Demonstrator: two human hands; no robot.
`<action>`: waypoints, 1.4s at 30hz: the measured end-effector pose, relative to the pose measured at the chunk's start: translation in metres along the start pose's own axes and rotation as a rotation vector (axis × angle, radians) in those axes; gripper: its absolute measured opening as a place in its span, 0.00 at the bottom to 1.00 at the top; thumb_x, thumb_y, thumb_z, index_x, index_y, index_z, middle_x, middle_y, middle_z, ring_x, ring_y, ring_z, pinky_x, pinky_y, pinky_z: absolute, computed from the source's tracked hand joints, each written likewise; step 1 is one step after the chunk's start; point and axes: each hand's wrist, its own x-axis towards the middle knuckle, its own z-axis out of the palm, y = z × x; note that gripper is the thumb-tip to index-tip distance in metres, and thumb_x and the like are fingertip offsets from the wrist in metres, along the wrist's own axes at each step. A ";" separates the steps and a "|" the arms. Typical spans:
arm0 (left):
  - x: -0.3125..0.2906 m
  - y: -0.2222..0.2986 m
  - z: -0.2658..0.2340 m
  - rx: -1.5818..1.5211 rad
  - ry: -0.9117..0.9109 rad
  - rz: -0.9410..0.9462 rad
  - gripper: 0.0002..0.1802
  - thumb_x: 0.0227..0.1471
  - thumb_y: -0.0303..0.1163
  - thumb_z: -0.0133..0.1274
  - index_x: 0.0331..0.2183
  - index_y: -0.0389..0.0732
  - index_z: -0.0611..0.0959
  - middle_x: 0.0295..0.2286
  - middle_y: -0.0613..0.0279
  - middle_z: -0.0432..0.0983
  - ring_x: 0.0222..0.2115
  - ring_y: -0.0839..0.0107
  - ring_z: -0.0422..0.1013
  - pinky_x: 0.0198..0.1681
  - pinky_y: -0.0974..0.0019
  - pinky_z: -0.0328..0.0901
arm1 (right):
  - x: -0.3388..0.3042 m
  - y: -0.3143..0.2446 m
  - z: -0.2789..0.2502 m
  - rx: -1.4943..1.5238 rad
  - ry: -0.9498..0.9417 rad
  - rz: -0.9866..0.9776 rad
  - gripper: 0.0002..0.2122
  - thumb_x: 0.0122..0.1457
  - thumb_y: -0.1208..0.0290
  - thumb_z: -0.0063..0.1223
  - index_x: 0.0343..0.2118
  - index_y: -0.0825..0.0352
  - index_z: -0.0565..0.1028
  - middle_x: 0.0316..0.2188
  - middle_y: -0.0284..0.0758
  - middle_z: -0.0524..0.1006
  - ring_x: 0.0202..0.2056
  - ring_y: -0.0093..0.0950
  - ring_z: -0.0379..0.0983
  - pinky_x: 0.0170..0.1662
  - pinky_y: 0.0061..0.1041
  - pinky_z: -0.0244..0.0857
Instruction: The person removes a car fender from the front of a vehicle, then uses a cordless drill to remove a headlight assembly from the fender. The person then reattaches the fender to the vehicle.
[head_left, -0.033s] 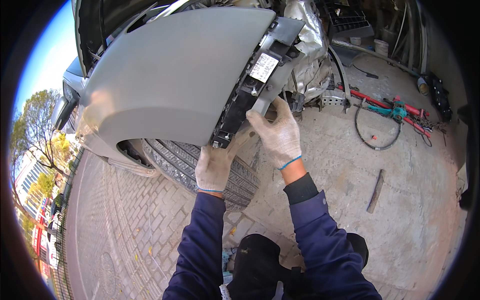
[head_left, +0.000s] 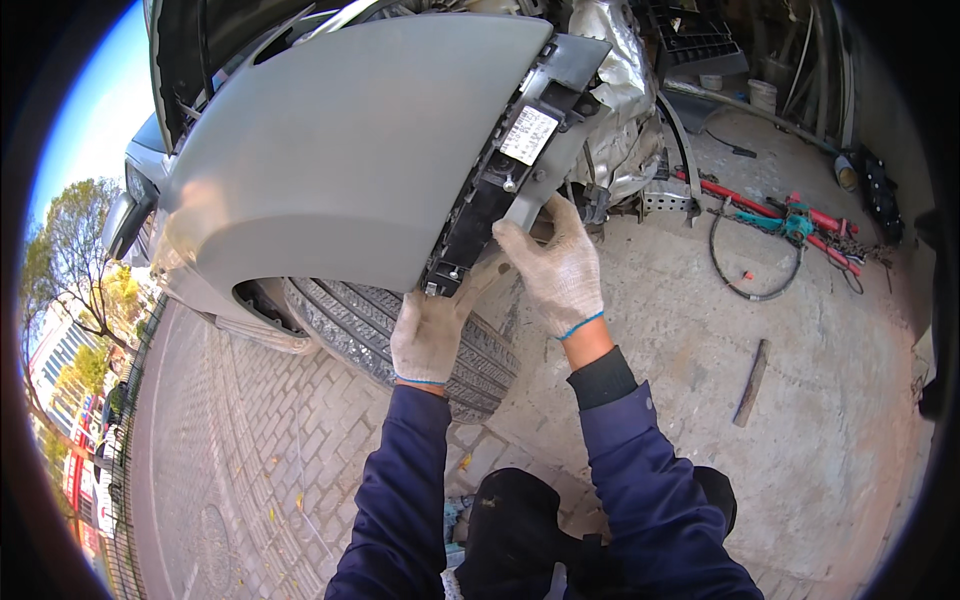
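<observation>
In front of me is a grey car fender (head_left: 350, 150) with a black plastic bracket (head_left: 482, 205) along its front edge. The bracket carries a white label (head_left: 528, 135) and small bolts. My left hand (head_left: 428, 335), in a pale knit glove, holds the bracket's lower end. Its thumb is at the fender's corner and its fingers reach behind the bracket. My right hand (head_left: 560, 265), gloved too, is closed with thumb and fingers on the bracket's outer edge, its fingertips partly hidden. Just below the fender is a tire (head_left: 480, 370).
Crumpled silver metal (head_left: 620, 110) hangs beside the bracket. Red bars with a teal chain hoist (head_left: 797, 225) and a looped cable (head_left: 715, 262) lie on the concrete at right. Closer to me is a flat bar (head_left: 751, 383). Brick paving (head_left: 270, 440) spreads at left.
</observation>
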 end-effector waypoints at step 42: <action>0.004 -0.001 0.008 0.403 0.154 -0.033 0.41 0.71 0.58 0.51 0.70 0.38 0.67 0.64 0.49 0.72 0.64 0.48 0.70 0.65 0.47 0.64 | 0.005 -0.012 -0.007 -0.157 0.014 -0.134 0.22 0.58 0.56 0.70 0.46 0.70 0.82 0.43 0.49 0.82 0.46 0.46 0.79 0.52 0.42 0.74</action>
